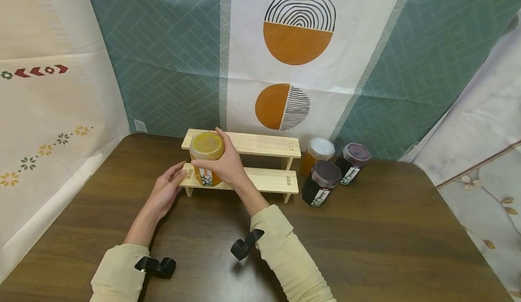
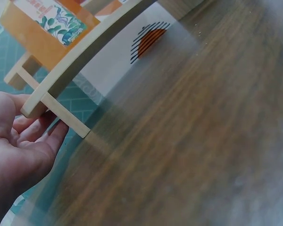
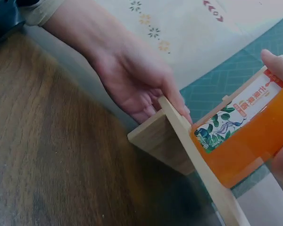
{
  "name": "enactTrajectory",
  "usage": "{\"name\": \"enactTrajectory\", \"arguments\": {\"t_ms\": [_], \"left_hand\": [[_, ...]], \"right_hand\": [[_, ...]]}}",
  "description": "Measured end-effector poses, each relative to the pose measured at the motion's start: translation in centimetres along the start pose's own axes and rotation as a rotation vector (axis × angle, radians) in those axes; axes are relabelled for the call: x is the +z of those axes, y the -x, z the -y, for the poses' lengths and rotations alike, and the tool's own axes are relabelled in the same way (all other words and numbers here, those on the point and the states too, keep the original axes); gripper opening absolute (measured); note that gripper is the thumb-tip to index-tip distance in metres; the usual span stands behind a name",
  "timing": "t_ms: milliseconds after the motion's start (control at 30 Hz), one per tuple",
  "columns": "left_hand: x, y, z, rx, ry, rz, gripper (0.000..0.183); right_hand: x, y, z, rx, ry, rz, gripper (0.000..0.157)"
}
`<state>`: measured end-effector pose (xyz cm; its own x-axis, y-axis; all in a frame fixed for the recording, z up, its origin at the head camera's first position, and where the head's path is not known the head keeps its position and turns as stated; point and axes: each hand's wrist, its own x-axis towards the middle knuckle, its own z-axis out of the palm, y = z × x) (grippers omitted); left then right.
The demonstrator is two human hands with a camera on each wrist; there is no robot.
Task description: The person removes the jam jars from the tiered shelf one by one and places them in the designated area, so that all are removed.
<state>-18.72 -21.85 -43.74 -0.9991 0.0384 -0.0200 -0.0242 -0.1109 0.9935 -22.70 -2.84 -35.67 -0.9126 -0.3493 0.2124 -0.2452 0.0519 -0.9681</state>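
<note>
My right hand grips a jar of orange jam with a yellow lid, thumb on the near side and fingers round the back. The jar is upright, its base at the left part of the lower wooden shelf. In the right wrist view the jar's printed label shows, its bottom right at the board. At the shelf's left end, my left hand pinches the board, thumb on top and fingers curled beneath by the leg. Behind stands the higher wooden shelf.
Right of the shelves stand an orange jar with a whitish lid and two dark jars, one nearer and one farther. A patterned cloth backdrop hangs behind the brown wooden table.
</note>
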Motion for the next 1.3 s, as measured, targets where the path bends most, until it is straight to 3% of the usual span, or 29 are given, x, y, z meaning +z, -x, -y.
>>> {"name": "enactTrajectory", "arguments": {"t_ms": [200, 600, 1100, 1300], "left_hand": [[0.1, 0.0, -0.3, -0.002, 0.001, 0.0, 0.059], [0.4, 0.3, -0.1, -0.016, 0.006, -0.006, 0.058], [0.2, 0.4, -0.3, -0.029, -0.058, -0.016, 0.061], [0.2, 0.3, -0.3, -0.034, -0.055, -0.01, 0.061]], "right_hand": [[-0.2, -0.1, 0.1, -0.03, 0.089, -0.012, 0.077], [-1.5, 0.7, 0.5, -0.006, 0.13, 0.001, 0.078], [-7.0, 2.7, 1.2, 0.033, 0.068, -0.017, 0.074], [-9.7, 3.3, 2.1, 0.029, 0.063, -0.06, 0.071]]}}
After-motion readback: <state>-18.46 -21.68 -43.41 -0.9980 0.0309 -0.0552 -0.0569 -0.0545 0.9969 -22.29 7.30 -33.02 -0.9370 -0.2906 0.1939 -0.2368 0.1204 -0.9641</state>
